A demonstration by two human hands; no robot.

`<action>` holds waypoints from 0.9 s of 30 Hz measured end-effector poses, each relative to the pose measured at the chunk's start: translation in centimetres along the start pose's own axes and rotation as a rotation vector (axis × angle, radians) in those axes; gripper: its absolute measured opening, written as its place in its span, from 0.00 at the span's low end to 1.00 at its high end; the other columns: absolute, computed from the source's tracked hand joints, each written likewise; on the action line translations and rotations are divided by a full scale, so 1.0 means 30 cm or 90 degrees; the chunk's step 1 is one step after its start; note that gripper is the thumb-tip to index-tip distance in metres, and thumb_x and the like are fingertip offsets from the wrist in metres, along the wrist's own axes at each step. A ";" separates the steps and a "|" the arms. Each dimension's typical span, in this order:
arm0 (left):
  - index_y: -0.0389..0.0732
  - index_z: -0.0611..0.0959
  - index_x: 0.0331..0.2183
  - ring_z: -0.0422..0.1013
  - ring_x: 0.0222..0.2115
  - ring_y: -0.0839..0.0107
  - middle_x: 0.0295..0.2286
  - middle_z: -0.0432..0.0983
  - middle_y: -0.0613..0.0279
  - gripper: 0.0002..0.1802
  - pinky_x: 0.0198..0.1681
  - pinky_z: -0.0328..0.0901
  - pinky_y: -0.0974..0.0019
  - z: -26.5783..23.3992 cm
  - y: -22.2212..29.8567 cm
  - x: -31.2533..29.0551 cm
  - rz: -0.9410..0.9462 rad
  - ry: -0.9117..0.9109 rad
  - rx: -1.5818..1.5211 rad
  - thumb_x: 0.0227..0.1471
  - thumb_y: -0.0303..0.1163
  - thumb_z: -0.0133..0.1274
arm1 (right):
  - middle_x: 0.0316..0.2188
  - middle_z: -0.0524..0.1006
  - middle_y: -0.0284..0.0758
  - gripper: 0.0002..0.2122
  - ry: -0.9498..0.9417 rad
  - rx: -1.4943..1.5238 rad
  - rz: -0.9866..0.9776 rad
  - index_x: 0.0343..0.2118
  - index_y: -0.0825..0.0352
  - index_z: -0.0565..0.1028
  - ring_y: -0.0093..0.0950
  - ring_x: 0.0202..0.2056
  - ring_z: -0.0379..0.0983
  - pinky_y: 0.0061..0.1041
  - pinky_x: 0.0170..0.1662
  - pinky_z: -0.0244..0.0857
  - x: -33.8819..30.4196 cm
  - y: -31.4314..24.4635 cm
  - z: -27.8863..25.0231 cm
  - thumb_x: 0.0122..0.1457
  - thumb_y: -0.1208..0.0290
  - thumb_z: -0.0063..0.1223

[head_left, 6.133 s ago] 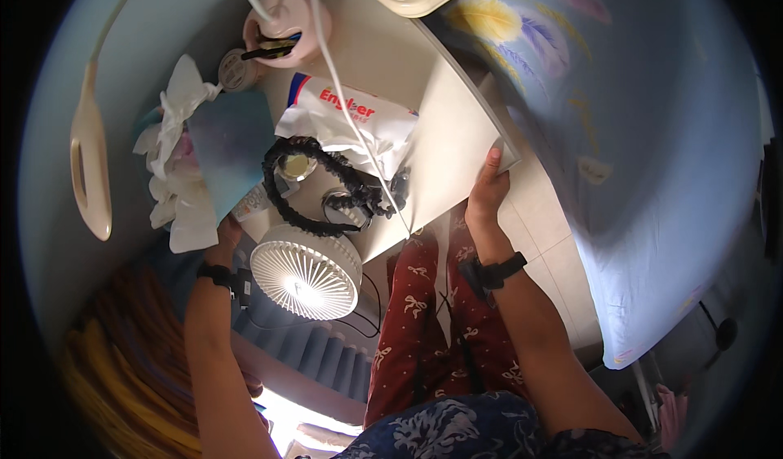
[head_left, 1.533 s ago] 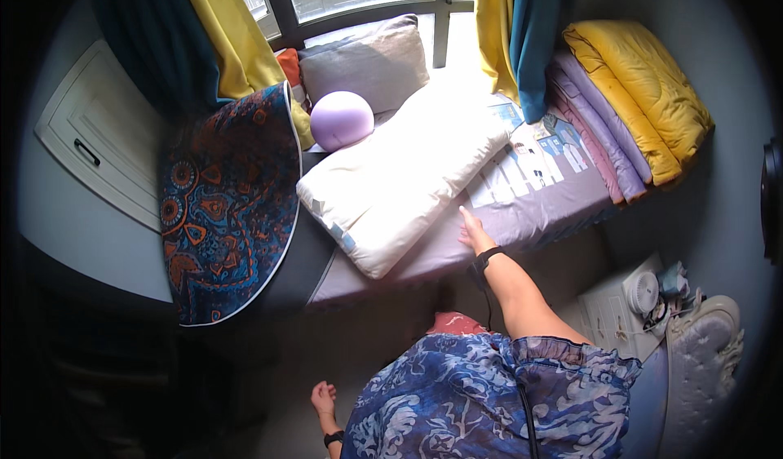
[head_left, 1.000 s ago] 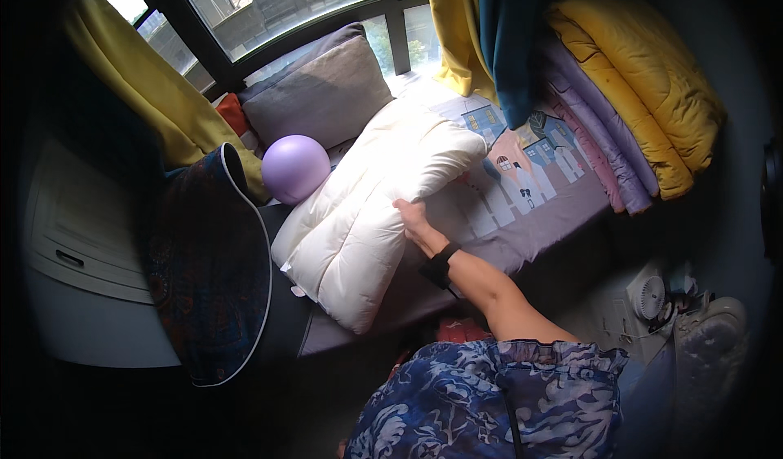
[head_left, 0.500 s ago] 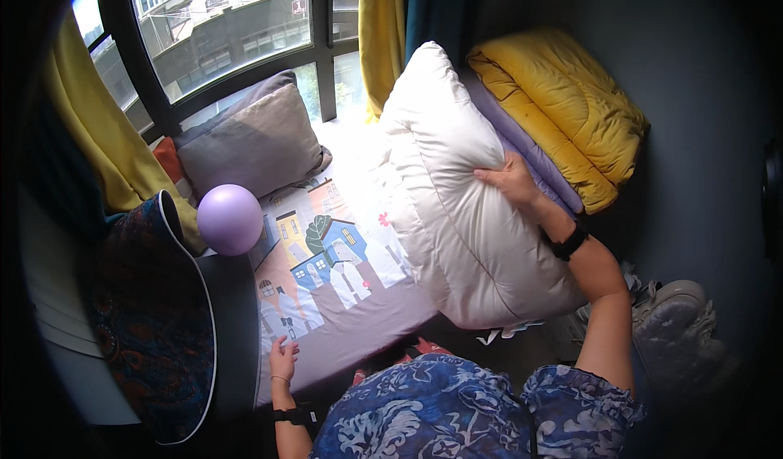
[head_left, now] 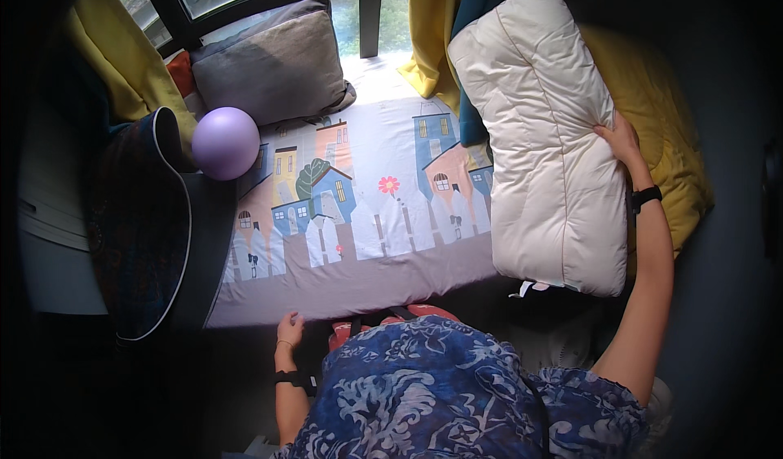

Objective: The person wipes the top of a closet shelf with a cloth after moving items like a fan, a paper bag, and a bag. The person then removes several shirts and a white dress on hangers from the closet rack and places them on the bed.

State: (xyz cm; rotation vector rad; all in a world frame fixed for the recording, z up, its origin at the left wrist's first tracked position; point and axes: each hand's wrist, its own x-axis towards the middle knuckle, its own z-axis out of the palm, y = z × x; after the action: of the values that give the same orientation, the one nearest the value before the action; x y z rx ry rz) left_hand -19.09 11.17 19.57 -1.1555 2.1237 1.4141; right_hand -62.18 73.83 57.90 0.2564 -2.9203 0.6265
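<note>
The white quilted pillow is over at the right end of the house-print sheet, its right edge pinched in the right hand. By the sheet's near edge, the left hand hangs loosely, fingers half-curled. Far left, I see a lilac ball beside a grey cushion.

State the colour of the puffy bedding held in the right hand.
The puffy bedding is creamy white, best seen in the head view.

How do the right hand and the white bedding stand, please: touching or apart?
Touching. The head view shows the right hand gripping the white bedding by one edge, creasing the fabric.
</note>
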 end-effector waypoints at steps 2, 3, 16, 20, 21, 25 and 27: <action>0.36 0.71 0.42 0.71 0.26 0.74 0.27 0.75 0.58 0.21 0.32 0.65 0.71 0.060 0.041 -0.087 -0.012 -0.028 0.011 0.47 0.37 0.50 | 0.44 0.67 0.47 0.30 0.001 -0.374 0.224 0.52 0.65 0.58 0.39 0.47 0.62 0.30 0.50 0.54 0.048 0.204 0.135 0.45 0.68 0.54; 0.36 0.71 0.42 0.71 0.26 0.74 0.27 0.75 0.58 0.21 0.32 0.65 0.71 0.072 0.063 -0.125 -0.014 -0.032 0.014 0.47 0.37 0.51 | 0.44 0.67 0.47 0.30 -0.017 -0.361 0.212 0.52 0.65 0.58 0.39 0.47 0.62 0.30 0.50 0.54 0.061 0.250 0.224 0.45 0.68 0.54; 0.46 0.70 0.39 0.70 0.23 0.73 0.26 0.73 0.64 0.13 0.22 0.65 0.69 0.045 -0.375 -0.550 -0.435 0.120 -0.265 0.51 0.38 0.45 | 0.57 0.47 0.44 0.38 -0.288 -0.247 -0.301 0.56 0.58 0.51 0.40 0.59 0.38 0.40 0.59 0.34 -0.199 -0.230 0.645 0.41 0.65 0.59; 0.45 0.69 0.42 0.70 0.26 0.72 0.28 0.74 0.63 0.15 0.25 0.66 0.69 0.079 -0.328 -0.530 -0.394 0.175 -0.293 0.51 0.37 0.46 | 0.55 0.52 0.46 0.31 -0.141 -0.233 -0.145 0.55 0.61 0.54 0.43 0.57 0.44 0.35 0.58 0.40 -0.291 -0.093 0.461 0.47 0.70 0.53; 0.43 0.69 0.42 0.71 0.27 0.71 0.29 0.74 0.62 0.16 0.27 0.66 0.68 0.075 -0.316 -0.501 -0.368 0.184 -0.271 0.50 0.36 0.46 | 0.55 0.52 0.46 0.32 -0.140 -0.265 -0.103 0.56 0.61 0.53 0.42 0.58 0.44 0.35 0.58 0.40 -0.345 -0.091 0.410 0.47 0.70 0.53; 0.37 0.69 0.45 0.71 0.32 0.65 0.34 0.73 0.56 0.24 0.38 0.64 0.67 0.118 -0.055 -0.311 -0.024 0.218 0.044 0.45 0.35 0.51 | 0.55 0.52 0.45 0.32 -0.217 -0.304 0.054 0.56 0.62 0.53 0.41 0.58 0.43 0.34 0.58 0.39 -0.619 -0.107 0.244 0.47 0.71 0.52; 0.37 0.66 0.47 0.62 0.46 0.55 0.43 0.67 0.49 0.28 0.49 0.56 0.61 0.151 0.098 -0.165 0.122 0.168 0.159 0.44 0.36 0.51 | 0.55 0.53 0.45 0.32 -0.221 -0.346 0.088 0.56 0.63 0.53 0.41 0.58 0.44 0.33 0.58 0.39 -0.727 -0.134 0.190 0.47 0.72 0.52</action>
State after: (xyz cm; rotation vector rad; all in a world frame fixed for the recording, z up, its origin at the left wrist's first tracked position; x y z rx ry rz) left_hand -19.03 17.85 22.60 -1.1171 2.5678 1.0741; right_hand -40.73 70.81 50.51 0.1031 -3.3096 -0.2398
